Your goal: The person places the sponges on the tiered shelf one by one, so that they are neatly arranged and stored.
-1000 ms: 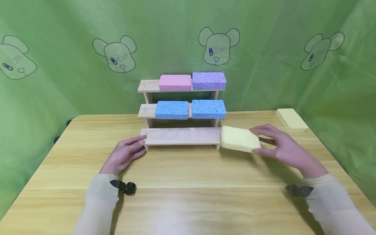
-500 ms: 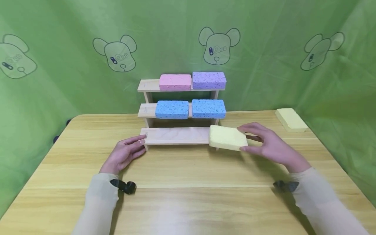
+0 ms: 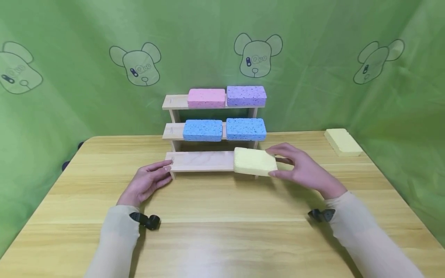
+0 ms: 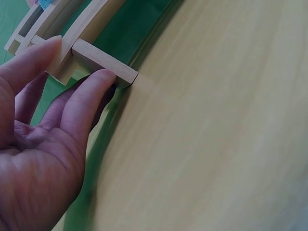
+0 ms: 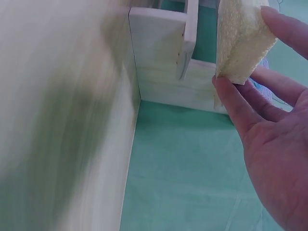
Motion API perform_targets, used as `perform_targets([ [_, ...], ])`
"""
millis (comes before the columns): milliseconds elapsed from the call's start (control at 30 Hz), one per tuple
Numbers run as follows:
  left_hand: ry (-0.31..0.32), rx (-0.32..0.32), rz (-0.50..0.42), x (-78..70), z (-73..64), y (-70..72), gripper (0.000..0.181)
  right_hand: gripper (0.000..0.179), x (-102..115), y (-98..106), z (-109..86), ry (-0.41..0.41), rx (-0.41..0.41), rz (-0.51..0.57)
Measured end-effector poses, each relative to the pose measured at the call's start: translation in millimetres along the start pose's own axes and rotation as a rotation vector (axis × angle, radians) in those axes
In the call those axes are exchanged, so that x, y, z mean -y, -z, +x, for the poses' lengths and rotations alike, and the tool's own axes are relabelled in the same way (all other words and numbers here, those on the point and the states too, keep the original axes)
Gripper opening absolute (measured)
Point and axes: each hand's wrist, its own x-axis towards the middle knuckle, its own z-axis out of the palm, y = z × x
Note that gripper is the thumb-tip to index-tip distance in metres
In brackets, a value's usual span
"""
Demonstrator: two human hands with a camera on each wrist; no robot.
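A pale yellow sponge (image 3: 255, 161) hangs over the right end of the lowest tier of a three-step wooden shelf (image 3: 203, 160). My right hand (image 3: 299, 168) pinches its right end between thumb and fingers. In the right wrist view a gap shows between the yellow sponge (image 5: 240, 43) and the tier's board (image 5: 189, 36). At the shelf's left end, my left hand (image 3: 149, 182) grips the lowest tier, thumb on the board and fingers by its leg (image 4: 103, 60). Two blue sponges (image 3: 202, 130) lie on the middle tier; a pink sponge (image 3: 206, 98) and a purple sponge (image 3: 246, 95) lie on top.
Another yellow sponge (image 3: 343, 142) lies at the back right corner of the wooden table (image 3: 222, 231). Green cloth (image 3: 198, 38) with bear-head drawings hangs behind the table and along its sides. Each wrist wears a small black camera (image 3: 151, 222).
My right hand has carried the yellow sponge leftward, from beside the shelf's right end to over the lowest tier. The left hand keeps its place on the shelf.
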Motion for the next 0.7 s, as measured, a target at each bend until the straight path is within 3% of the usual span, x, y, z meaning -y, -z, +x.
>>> perform_targets([
  [300,0.003,0.005,0.011,1.3,1.1,1.0,0.043,0.067,5.5,-17.7,13.3,0.011,0.025,-0.044],
  [700,0.002,0.006,0.001,0.3,1.6,1.5,0.029,0.068,18.7,-30.0,27.1,0.019,0.035,-0.062],
])
